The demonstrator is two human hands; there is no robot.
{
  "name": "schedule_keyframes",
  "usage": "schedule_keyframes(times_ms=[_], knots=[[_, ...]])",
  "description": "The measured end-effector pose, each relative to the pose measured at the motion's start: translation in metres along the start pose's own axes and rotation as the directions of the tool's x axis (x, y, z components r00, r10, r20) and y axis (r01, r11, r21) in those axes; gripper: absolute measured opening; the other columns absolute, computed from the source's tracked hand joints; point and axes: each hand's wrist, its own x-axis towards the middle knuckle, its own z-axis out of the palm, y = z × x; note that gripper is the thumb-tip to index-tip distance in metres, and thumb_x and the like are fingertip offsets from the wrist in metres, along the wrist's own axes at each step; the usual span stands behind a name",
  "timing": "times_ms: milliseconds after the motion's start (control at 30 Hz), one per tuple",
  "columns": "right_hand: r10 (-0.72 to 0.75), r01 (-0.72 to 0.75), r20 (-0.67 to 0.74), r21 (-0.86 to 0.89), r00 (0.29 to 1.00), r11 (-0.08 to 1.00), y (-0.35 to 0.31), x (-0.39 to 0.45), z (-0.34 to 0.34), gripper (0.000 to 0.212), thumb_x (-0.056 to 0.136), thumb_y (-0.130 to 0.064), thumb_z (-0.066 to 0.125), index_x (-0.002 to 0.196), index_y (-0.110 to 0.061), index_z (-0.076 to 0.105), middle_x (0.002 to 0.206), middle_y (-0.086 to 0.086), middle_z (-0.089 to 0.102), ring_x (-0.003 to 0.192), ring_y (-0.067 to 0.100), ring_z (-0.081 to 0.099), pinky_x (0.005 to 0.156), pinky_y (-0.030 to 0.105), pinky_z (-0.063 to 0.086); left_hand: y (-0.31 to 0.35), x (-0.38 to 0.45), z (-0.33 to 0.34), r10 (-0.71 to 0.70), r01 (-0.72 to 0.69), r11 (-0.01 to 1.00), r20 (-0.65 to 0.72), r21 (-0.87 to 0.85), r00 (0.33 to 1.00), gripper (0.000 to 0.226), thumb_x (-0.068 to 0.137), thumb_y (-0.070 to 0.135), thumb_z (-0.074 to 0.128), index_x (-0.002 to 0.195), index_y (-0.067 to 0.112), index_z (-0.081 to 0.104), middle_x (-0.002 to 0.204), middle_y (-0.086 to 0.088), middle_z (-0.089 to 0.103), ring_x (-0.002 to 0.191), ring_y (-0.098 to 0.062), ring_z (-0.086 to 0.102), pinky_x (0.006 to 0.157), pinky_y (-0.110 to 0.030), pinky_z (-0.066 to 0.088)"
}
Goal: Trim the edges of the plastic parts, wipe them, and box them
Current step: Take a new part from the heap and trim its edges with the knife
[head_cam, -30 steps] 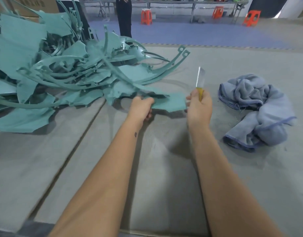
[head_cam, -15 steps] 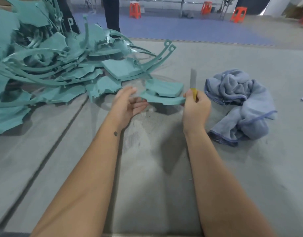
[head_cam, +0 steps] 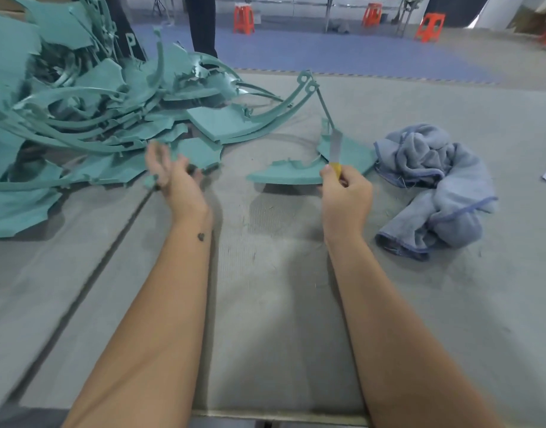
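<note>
Plastic part (head_cam: 299,176), a teal fan-shaped piece with ragged flash along its far edge, lies on the grey worktop (head_cam: 281,304) just ahead of the right hand (head_cam: 345,193) and a little to its left, its long axis running roughly left to right across the view with the curved rim toward the person. The right hand is plainly the nearer of the two: its fingers are curled round the yellow handle of a knife (head_cam: 336,149), whose bare blade points up and away over the part's right end. The left hand (head_cam: 173,177) hovers apart, to the left of the part, between it and the heap of teal offcuts (head_cam: 80,118); it is blurred, and its fingers seem loosely spread with nothing in them (a scrap may sit at the fingertips, but the blur hides it). To steady the part for the next cut, the left hand would likely have to cross rightward to the part's left tip, since the blade sits at the opposite end. A crumpled blue cloth (head_cam: 435,186) lies just right of the part, touching or nearly touching its corner. No box is in view.
</note>
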Motion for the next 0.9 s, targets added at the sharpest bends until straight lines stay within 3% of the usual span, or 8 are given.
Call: schedule_keyframes(times_ms=[100, 233, 333, 433, 533, 667, 800, 900], knots=[[0.089, -0.098, 0.06, 0.161, 0.994, 0.982, 0.0, -0.004, 0.006, 0.033, 0.086, -0.012, 0.06, 0.065, 0.01, 0.047, 0.061, 0.008, 0.037, 0.063, 0.021, 0.037, 0.064, 0.041, 0.049, 0.007, 0.003, -0.003, 0.016, -0.013, 1.0, -0.151, 0.02, 0.988, 0.053, 0.091, 0.004, 0.04, 0.141, 0.023, 0.037, 0.147, 0.003, 0.042, 0.108, -0.001, 0.055, 0.087, -0.026, 0.049], [0.183, -0.189, 0.063, 0.509, 0.981, 0.84, -0.006, -0.002, 0.004, 0.025, 0.088, -0.004, 0.06, 0.064, -0.004, 0.066, 0.068, 0.004, 0.06, 0.069, 0.014, 0.061, 0.07, 0.028, 0.056, 0.006, -0.015, 0.012, -0.057, 0.0, 0.942, 0.161, 0.335, 0.985, 0.018, 0.097, 0.01, 0.044, 0.105, 0.019, 0.057, 0.102, -0.002, 0.07, 0.074, -0.012, 0.068, 0.061, -0.027, 0.054], [0.261, -0.295, 0.169, 0.757, 0.95, 0.583, -0.011, 0.005, -0.003, 0.023, 0.093, -0.003, 0.054, 0.074, 0.001, 0.066, 0.079, 0.008, 0.066, 0.082, 0.02, 0.067, 0.076, 0.03, 0.057, 0.004, -0.029, 0.025, -0.171, 0.061, 0.921, 0.259, 0.384, 0.951, 0.019, 0.1, 0.012, 0.039, 0.101, 0.012, 0.058, 0.081, -0.012, 0.069, 0.051, -0.017, 0.064, 0.047, -0.024, 0.049], [0.277, -0.341, 0.268, 0.903, 0.923, 0.261, -0.016, 0.008, -0.011, 0.035, 0.097, -0.003, 0.047, 0.068, 0.003, 0.065, 0.082, 0.013, 0.069, 0.086, 0.024, 0.068, 0.076, 0.031, 0.058, 0.001, -0.039, 0.03, -0.17, 0.028, 0.916, 0.323, 0.4, 0.931, 0.022, 0.096, 0.005, 0.04, 0.104, 0.009, 0.06, 0.078, -0.009, 0.068, 0.055, -0.016, 0.063, 0.056, -0.028, 0.052], [0.272, -0.378, 0.333, 0.916, 0.903, 0.131, -0.017, 0.009, -0.011, 0.037, 0.099, -0.005, 0.047, 0.068, 0.005, 0.065, 0.083, 0.015, 0.069, 0.083, 0.026, 0.07, 0.073, 0.031, 0.059, -0.004, -0.046, 0.029, -0.248, 0.044, 0.933, 0.549, 0.358, 0.798, 0.037, 0.095, 0.026, 0.055, 0.131, 0.017, 0.05, 0.107, -0.005, 0.071, 0.085, -0.017, 0.072, 0.076, -0.034, 0.059], [0.31, -0.567, 0.477, 0.641, 0.822, 0.517, -0.016, -0.001, 0.004, 0.027, 0.1, -0.011, 0.047, 0.081, 0.003, 0.06, 0.089, 0.015, 0.063, 0.083, 0.026, 0.066, 0.071, 0.031, 0.059, -0.017, -0.055, 0.036, -0.362, 0.284, 0.932, 0.643, 0.226, 0.675, 0.061, 0.085, 0.038, 0.067, 0.137, 0.021, 0.04, 0.112, -0.004, 0.068, 0.093, -0.018, 0.07, 0.087, -0.046, 0.056], [0.309, -0.496, 0.504, 0.294, 0.806, 0.817, -0.013, -0.012, 0.014, 0.021, 0.101, -0.02, 0.048, 0.088, -0.009, 0.06, 0.092, 0.008, 0.067, 0.076, 0.023, 0.069, 0.068, 0.032, 0.06, -0.019, -0.049, 0.037, -0.423, 0.351, 0.904, 0.374, 0.245, 0.826, 0.028, 0.093, 0.004, 0.054, 0.12, 0.007, 0.049, 0.1, -0.013, 0.069, 0.074, -0.026, 0.071, 0.058, -0.037, 0.058], [0.274, -0.346, 0.371, 0.142, 0.887, 0.927, -0.008, -0.012, 0.013, 0.022, 0.102, -0.021, 0.046, 0.083, -0.017, 0.058, 0.088, -0.002, 0.064, 0.067, 0.015, 0.064, 0.055, 0.024, 0.053, -0.015, -0.035, 0.031, -0.262, 0.221, 0.945, 0.155, 0.241, 0.953, 0.022, 0.089, -0.002, 0.047, 0.102, 0.015, 0.053, 0.094, -0.003, 0.066, 0.079, -0.022, 0.069, 0.054, -0.031, 0.057]])
